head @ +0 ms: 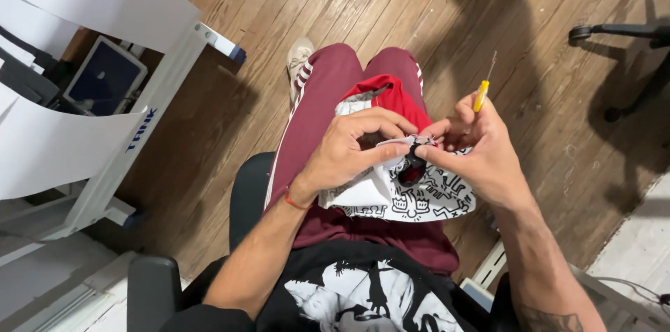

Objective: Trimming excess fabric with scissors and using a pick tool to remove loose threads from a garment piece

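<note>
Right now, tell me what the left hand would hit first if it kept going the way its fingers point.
The left hand points toward the right hand. It would likely meet the pinched edge of the black-and-white printed fabric, then the right hand's fingertips; depth is uncertain.

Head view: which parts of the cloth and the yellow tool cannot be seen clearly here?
- White patterned cloth: the pinched spot is hidden by the left hand and right hand.
- Yellow-handled tool: its lower handle is hidden inside the right hand; its thin metal tip is too small to tell its shape.
- Dark round part in the cloth: too small to identify.
</note>
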